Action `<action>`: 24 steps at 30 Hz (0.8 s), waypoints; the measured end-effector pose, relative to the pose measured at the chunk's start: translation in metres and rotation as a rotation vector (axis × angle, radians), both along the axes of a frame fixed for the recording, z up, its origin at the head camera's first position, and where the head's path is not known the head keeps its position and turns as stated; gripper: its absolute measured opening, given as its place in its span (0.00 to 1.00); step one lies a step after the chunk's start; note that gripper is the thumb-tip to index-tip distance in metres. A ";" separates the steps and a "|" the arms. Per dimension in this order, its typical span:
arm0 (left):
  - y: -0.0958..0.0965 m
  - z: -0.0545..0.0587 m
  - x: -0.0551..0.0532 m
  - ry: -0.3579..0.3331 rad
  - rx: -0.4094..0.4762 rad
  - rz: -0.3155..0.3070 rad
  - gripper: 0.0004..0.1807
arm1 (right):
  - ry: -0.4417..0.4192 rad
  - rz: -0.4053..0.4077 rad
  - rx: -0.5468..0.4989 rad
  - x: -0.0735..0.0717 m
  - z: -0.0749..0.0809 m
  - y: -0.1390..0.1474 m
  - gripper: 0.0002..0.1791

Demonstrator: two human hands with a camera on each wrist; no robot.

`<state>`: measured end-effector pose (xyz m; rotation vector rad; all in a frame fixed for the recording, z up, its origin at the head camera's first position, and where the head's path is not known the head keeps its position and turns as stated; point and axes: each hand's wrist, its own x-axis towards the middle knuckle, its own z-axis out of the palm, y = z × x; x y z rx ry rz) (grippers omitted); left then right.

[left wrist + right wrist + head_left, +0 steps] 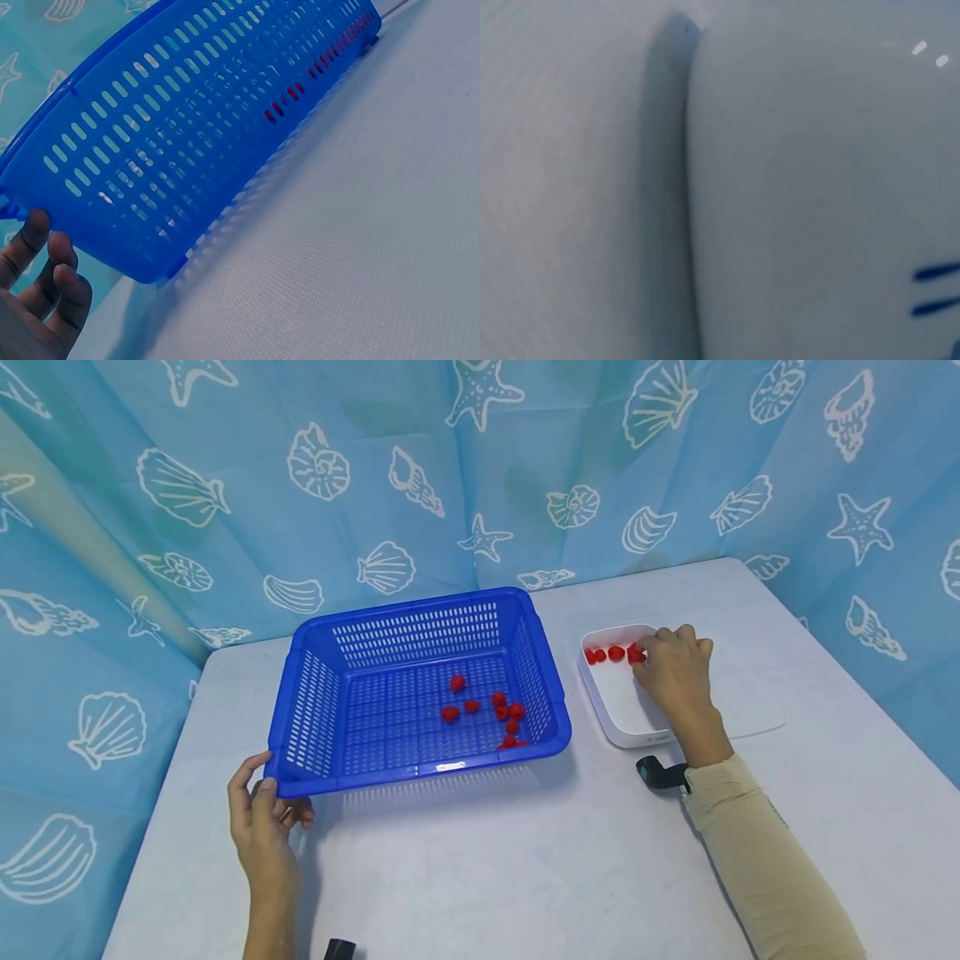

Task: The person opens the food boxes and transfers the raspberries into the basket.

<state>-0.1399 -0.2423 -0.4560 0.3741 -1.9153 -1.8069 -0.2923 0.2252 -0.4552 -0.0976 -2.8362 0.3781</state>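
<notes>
A blue plastic basket [420,768] with slotted walls holds several small red berries [457,682], mostly toward its right side. At its front left corner my left hand [262,827] grips the rim; in the left wrist view its fingers [71,289] curl just below that corner. My right hand [678,672] is over a white rectangular container [611,714], pinching a red berry [636,653] at the container's far side. More berries [616,653] lie in a row to the left of those fingertips. The right wrist view shows only the container's wall [802,187] close up, not the hand.
A flat translucent sheet, perhaps a lid [750,693], lies right of the container, partly behind my right arm. The white-covered table [480,868] backs onto a blue curtain [525,460] printed with shells. A black wrist mount [660,773] sits by my right sleeve.
</notes>
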 end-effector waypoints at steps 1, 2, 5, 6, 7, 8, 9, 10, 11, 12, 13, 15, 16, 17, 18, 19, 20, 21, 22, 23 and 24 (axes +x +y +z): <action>0.000 0.000 0.000 0.000 0.001 0.002 0.19 | 0.003 0.000 -0.001 0.000 0.000 0.000 0.15; 0.000 0.000 0.000 -0.001 0.001 0.004 0.19 | 0.007 0.001 -0.004 0.000 0.000 0.000 0.14; 0.001 0.001 0.000 -0.006 0.005 0.009 0.19 | 0.016 0.008 -0.017 0.001 0.001 -0.001 0.14; 0.001 0.001 0.000 -0.007 0.005 0.010 0.18 | 0.019 0.010 -0.020 0.002 0.002 -0.001 0.13; 0.001 0.002 0.000 -0.008 0.004 0.009 0.19 | 0.020 0.010 -0.024 0.002 0.002 -0.001 0.13; 0.001 0.002 0.001 -0.008 0.004 0.009 0.19 | 0.021 0.011 -0.030 0.003 0.003 -0.001 0.13; 0.002 0.003 0.001 -0.008 0.006 0.007 0.19 | 0.022 0.012 -0.036 0.003 0.003 -0.001 0.13; 0.002 0.003 0.001 -0.008 0.007 0.007 0.18 | 0.022 0.013 -0.041 0.004 0.004 -0.001 0.13; 0.002 0.002 0.001 -0.008 0.009 0.007 0.18 | 0.022 0.013 -0.043 0.004 0.004 -0.001 0.13; 0.002 0.002 0.001 -0.008 0.009 0.008 0.18 | 0.022 0.013 -0.045 0.005 0.004 -0.001 0.13; 0.001 0.001 0.001 -0.005 0.010 0.007 0.18 | 0.023 0.013 -0.047 0.005 0.005 -0.001 0.13; 0.001 0.000 0.000 0.004 0.007 0.008 0.19 | 0.030 0.018 -0.052 0.005 0.005 -0.001 0.13; 0.000 -0.001 0.000 0.004 0.006 0.009 0.19 | 0.035 0.021 -0.055 0.005 0.005 -0.001 0.13; 0.001 0.000 0.000 0.004 0.006 0.010 0.18 | 0.040 0.023 -0.059 0.004 0.005 -0.001 0.13; 0.001 0.000 0.000 0.003 0.004 0.010 0.18 | 0.044 0.027 -0.062 0.004 0.006 -0.001 0.14; 0.001 0.000 0.000 0.004 0.006 0.010 0.19 | 0.046 0.031 -0.065 0.004 0.006 -0.001 0.14; 0.001 0.001 0.001 0.000 0.003 0.011 0.18 | 0.048 0.035 -0.069 0.004 0.007 -0.001 0.15; 0.002 0.002 0.001 -0.004 0.008 0.010 0.18 | 0.048 0.036 -0.073 0.004 0.008 -0.002 0.15; 0.002 0.002 0.001 -0.008 0.009 0.009 0.18 | 0.039 0.032 -0.070 0.004 0.008 -0.003 0.16; 0.002 0.003 0.001 -0.008 0.011 0.007 0.18 | 0.034 0.031 -0.074 0.005 0.010 -0.004 0.17; 0.002 0.003 0.001 -0.007 0.013 0.005 0.19 | 0.030 0.033 -0.077 0.005 0.011 -0.005 0.18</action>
